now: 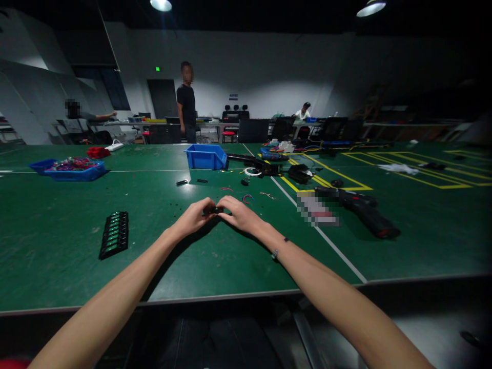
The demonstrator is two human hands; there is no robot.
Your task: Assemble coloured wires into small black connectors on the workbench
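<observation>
Toward the near edge of the green table point(192, 274), on its left side, lay a black rack point(114, 236). Farther in, the left hand point(194, 216) and right hand point(241, 213) together pinched a small black part point(217, 210), well back from that edge. Beyond, a blue bin point(205, 158) stood near the far edge.
</observation>
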